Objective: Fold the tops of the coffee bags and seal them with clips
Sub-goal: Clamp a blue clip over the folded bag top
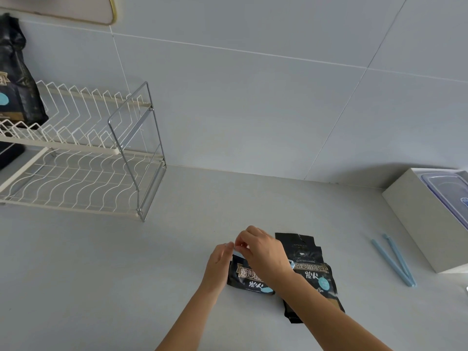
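A black coffee bag [249, 278] with gold lettering lies on the grey counter in front of me, its top folded over. A pale blue clip [239, 254] runs along that folded top. My left hand [219, 264] holds the bag's left top corner and the clip's end. My right hand [262, 252] pinches the clip from above. A second black coffee bag [307, 264] lies flat just to the right, partly under my right forearm. Another blue clip [395, 259], hinged open in a V, lies further right.
A white wire dish rack [76, 153] stands at the left against the tiled wall, with a third black coffee bag [15, 79] upright on its upper shelf. A white box [417, 214] holding a clear lidded container [448, 191] sits at the right edge.
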`<action>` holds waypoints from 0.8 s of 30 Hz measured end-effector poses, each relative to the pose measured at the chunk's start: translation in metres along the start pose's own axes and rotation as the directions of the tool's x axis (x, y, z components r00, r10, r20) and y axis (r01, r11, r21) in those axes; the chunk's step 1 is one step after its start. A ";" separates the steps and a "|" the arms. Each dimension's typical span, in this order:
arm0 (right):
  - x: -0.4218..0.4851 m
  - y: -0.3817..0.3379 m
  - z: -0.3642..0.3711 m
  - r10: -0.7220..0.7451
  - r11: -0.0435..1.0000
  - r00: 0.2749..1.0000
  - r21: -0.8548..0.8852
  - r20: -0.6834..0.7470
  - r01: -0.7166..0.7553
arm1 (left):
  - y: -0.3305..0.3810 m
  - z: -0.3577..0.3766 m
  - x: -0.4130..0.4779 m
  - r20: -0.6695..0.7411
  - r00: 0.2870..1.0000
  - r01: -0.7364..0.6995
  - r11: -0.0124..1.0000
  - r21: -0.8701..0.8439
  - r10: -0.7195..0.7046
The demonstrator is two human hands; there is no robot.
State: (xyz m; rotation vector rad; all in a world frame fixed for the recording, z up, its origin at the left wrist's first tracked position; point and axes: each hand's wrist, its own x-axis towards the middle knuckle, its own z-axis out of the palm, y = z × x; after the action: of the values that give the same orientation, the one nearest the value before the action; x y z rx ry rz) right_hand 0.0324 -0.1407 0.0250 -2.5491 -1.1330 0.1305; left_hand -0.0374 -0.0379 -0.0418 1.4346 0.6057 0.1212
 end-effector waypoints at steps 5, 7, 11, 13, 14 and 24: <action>0.011 -0.007 -0.026 0.030 0.997 0.979 -0.073 0.203 -0.015 | 0.005 0.001 -0.004 -0.033 0.994 -0.103 0.994 0.030 0.104; 0.019 -0.012 -0.031 0.036 0.983 0.963 -0.180 0.267 0.013 | 0.008 0.004 -0.006 -0.044 0.989 -0.138 0.990 0.033 0.139; 0.027 -0.019 -0.030 0.018 0.948 0.936 -0.304 0.351 0.096 | 0.005 0.004 -0.009 -0.037 0.988 -0.149 0.988 0.050 0.151; 0.028 -0.021 -0.029 -0.008 0.944 0.933 -0.306 0.360 0.126 | 0.005 0.003 -0.009 -0.040 0.988 -0.148 0.988 0.043 0.149; 0.029 -0.022 -0.029 -0.021 0.944 0.933 -0.300 0.359 0.137 | 0.006 0.002 -0.009 -0.037 0.988 -0.149 0.988 0.037 0.150; 0.022 -0.014 -0.036 -0.108 0.941 0.937 -0.270 0.331 0.204 | 0.004 0.005 -0.004 0.056 0.990 -0.130 0.992 -0.001 0.129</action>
State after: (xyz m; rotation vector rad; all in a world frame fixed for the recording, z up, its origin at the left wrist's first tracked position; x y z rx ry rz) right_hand 0.0454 -0.1260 0.0649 -2.7527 -1.5824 0.3583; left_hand -0.0369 -0.0436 -0.0367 1.4752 0.4672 0.1824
